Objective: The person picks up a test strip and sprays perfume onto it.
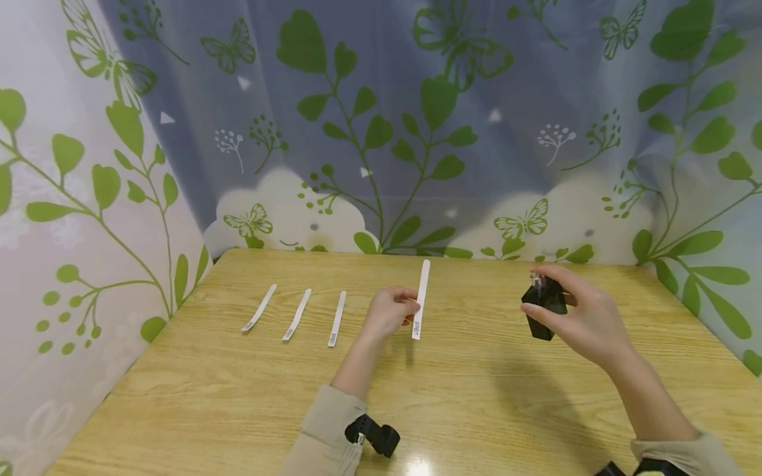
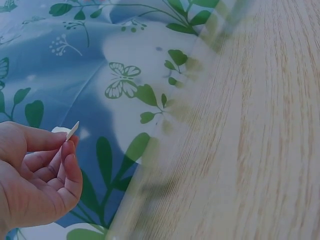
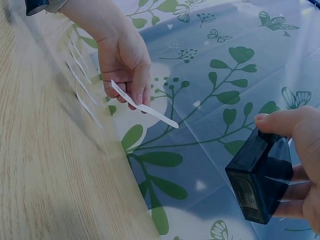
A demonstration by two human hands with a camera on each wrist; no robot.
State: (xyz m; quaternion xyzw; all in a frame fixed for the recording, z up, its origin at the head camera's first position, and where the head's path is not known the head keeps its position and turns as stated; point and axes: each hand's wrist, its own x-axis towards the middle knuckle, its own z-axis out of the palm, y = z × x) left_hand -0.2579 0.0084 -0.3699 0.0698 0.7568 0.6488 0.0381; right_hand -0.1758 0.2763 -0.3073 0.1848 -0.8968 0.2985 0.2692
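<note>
Between thumb and fingers, my left hand [image 1: 388,315] pinches a white paper scent strip [image 1: 423,284]. The strip stands roughly upright above the table, with small print near its lower end. To the right, my right hand [image 1: 589,320] grips a black, faceted perfume bottle [image 1: 540,325], its index finger resting on the clear spray top [image 1: 538,281]. In the right wrist view the dark bottle [image 3: 260,175] is tilted, with a label on its underside. A wide gap separates bottle and strip. The left wrist view shows only the strip's edge [image 2: 73,131] at the fingertips.
Left of my left hand, three more printed strips lie apart on the wooden table [image 1: 238,410]: a left one [image 1: 260,308], a middle one [image 1: 297,315] and a right one [image 1: 337,319]. A leaf-patterned curtain [image 1: 381,132] hangs behind the table's back edge.
</note>
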